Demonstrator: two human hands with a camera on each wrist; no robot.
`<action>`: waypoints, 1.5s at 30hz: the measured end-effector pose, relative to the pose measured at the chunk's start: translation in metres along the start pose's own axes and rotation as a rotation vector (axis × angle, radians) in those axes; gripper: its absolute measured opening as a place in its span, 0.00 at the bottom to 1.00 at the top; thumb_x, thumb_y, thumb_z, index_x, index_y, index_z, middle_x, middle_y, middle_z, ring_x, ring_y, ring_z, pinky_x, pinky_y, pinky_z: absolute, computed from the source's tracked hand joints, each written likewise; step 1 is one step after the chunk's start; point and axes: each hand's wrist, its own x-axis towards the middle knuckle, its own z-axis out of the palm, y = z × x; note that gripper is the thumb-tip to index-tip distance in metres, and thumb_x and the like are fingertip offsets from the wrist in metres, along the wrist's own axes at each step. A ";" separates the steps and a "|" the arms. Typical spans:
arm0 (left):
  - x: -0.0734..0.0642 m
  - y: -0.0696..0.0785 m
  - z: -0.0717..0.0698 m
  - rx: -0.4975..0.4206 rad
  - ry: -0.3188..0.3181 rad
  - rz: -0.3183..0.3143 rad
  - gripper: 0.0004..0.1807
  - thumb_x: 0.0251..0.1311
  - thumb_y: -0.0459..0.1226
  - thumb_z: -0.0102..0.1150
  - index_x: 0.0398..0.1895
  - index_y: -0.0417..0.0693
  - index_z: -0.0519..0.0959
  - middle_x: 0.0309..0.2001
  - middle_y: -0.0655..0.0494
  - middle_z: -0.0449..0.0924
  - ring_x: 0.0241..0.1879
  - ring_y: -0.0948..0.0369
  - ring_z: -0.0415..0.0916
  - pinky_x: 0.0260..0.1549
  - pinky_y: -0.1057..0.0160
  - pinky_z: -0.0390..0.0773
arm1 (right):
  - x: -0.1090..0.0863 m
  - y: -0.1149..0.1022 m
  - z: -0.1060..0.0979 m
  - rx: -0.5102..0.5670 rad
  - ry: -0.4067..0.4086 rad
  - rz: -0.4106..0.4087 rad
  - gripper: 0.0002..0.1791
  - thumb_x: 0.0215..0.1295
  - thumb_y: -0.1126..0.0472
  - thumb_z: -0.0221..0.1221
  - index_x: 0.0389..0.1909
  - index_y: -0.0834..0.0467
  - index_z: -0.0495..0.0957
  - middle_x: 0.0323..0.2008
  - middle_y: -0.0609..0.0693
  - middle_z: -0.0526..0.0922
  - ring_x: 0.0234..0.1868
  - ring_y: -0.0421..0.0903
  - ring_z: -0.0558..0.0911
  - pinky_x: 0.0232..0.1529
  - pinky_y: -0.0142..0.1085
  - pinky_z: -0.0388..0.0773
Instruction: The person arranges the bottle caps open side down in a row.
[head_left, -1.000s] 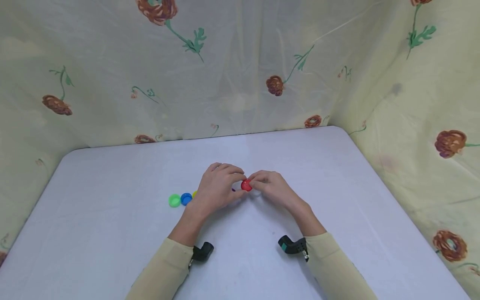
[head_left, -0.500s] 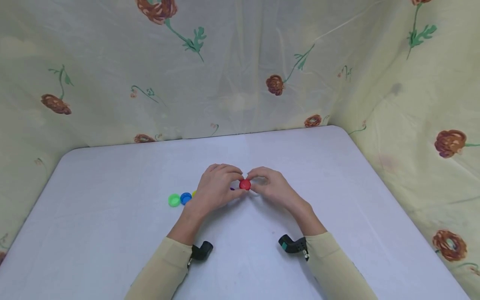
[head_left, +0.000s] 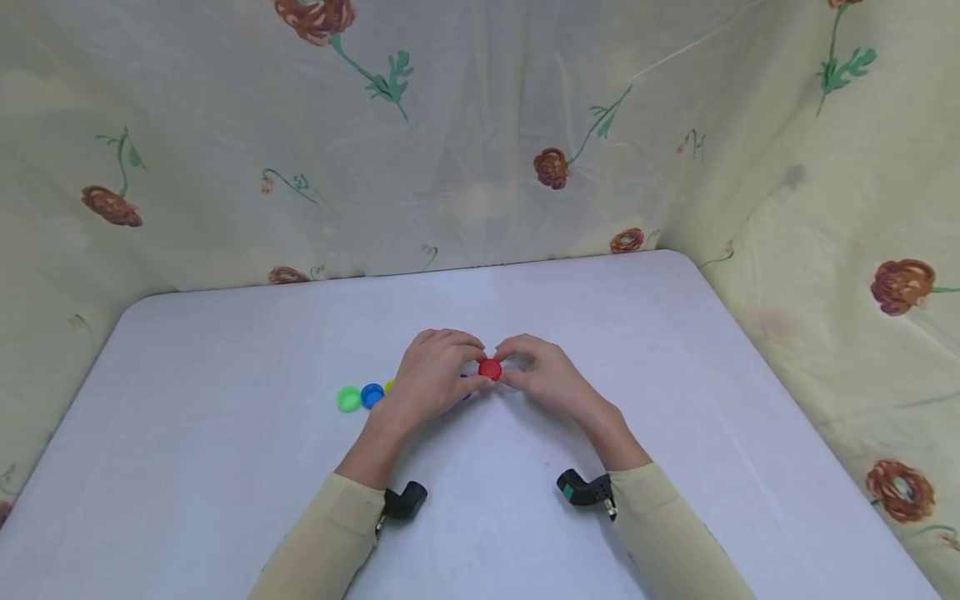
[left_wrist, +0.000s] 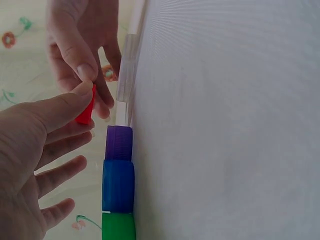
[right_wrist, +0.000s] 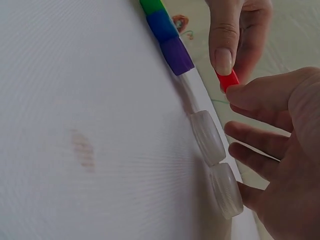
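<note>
A small red plastic cap [head_left: 490,370] is held just off the table between both hands. My left hand [head_left: 435,375] pinches its left edge between thumb and forefinger, while the other left fingers spread loosely. On the opposite edge, my right hand [head_left: 551,377] pinches the same cap with thumb and forefinger. Below the hands, a purple ridged cap [left_wrist: 119,143] stands in line with a blue cap [head_left: 372,396] and a green cap [head_left: 348,399]. Part of a yellow cap [head_left: 388,387] peeks out behind the left hand.
Two clear ridged caps [right_wrist: 207,137] rest on the table near the right hand's lower fingers. The white table [head_left: 247,467] has rounded far corners. A flowered curtain [head_left: 465,167] hangs behind it and along the sides.
The right fingers have shifted from over the red cap's face to its right edge. The cap has moved slightly left and turned a little. The left hand stays nearly still.
</note>
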 end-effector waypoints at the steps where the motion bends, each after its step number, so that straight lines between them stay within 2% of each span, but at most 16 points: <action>1: 0.000 0.000 0.000 0.002 -0.006 -0.004 0.18 0.54 0.55 0.71 0.45 0.58 0.88 0.52 0.64 0.85 0.60 0.61 0.76 0.64 0.54 0.70 | 0.000 0.001 0.001 -0.008 -0.001 -0.002 0.13 0.62 0.64 0.64 0.47 0.52 0.83 0.57 0.50 0.81 0.66 0.52 0.74 0.70 0.54 0.66; 7: 0.000 0.002 0.000 0.010 -0.060 -0.048 0.17 0.54 0.54 0.71 0.43 0.57 0.88 0.51 0.63 0.85 0.60 0.59 0.77 0.62 0.53 0.71 | 0.002 0.002 0.005 -0.058 -0.014 -0.034 0.12 0.62 0.66 0.63 0.46 0.52 0.83 0.55 0.50 0.82 0.63 0.51 0.76 0.69 0.52 0.68; 13: 0.000 0.005 0.000 0.010 -0.111 -0.096 0.18 0.55 0.53 0.71 0.46 0.57 0.88 0.53 0.61 0.85 0.60 0.58 0.76 0.63 0.50 0.71 | 0.003 0.002 0.008 -0.110 -0.025 -0.033 0.11 0.61 0.66 0.62 0.44 0.52 0.83 0.54 0.49 0.82 0.61 0.50 0.76 0.69 0.50 0.68; 18: 0.001 0.007 0.002 0.016 -0.132 -0.108 0.19 0.55 0.53 0.71 0.47 0.57 0.87 0.53 0.60 0.85 0.60 0.57 0.76 0.63 0.49 0.71 | 0.002 0.000 0.009 -0.129 -0.026 -0.011 0.11 0.60 0.65 0.62 0.44 0.53 0.83 0.55 0.50 0.81 0.63 0.50 0.75 0.70 0.51 0.67; 23: 0.002 0.007 0.005 0.027 -0.154 -0.118 0.20 0.55 0.54 0.71 0.48 0.57 0.87 0.53 0.60 0.85 0.58 0.57 0.77 0.61 0.50 0.72 | 0.004 0.001 0.011 -0.178 -0.027 -0.021 0.10 0.61 0.65 0.61 0.43 0.54 0.83 0.59 0.52 0.80 0.66 0.53 0.73 0.71 0.52 0.65; 28: 0.003 0.007 0.006 0.027 -0.166 -0.128 0.20 0.55 0.53 0.71 0.48 0.57 0.87 0.53 0.60 0.84 0.56 0.58 0.78 0.59 0.51 0.73 | 0.005 0.003 0.013 -0.230 -0.020 -0.040 0.10 0.61 0.65 0.61 0.43 0.54 0.83 0.61 0.53 0.78 0.68 0.54 0.72 0.72 0.51 0.65; 39: 0.003 0.013 0.009 0.067 -0.160 -0.161 0.22 0.54 0.53 0.71 0.50 0.56 0.86 0.51 0.58 0.84 0.50 0.57 0.78 0.57 0.50 0.73 | 0.004 0.001 0.016 -0.259 -0.016 -0.033 0.08 0.62 0.64 0.62 0.42 0.55 0.84 0.61 0.52 0.78 0.68 0.53 0.72 0.71 0.51 0.66; 45: 0.001 0.014 0.009 0.073 -0.165 -0.173 0.23 0.53 0.53 0.72 0.51 0.57 0.85 0.51 0.58 0.84 0.50 0.57 0.78 0.57 0.50 0.74 | 0.004 0.000 0.017 -0.266 -0.019 -0.040 0.08 0.62 0.64 0.62 0.42 0.55 0.84 0.61 0.53 0.78 0.68 0.54 0.72 0.71 0.51 0.66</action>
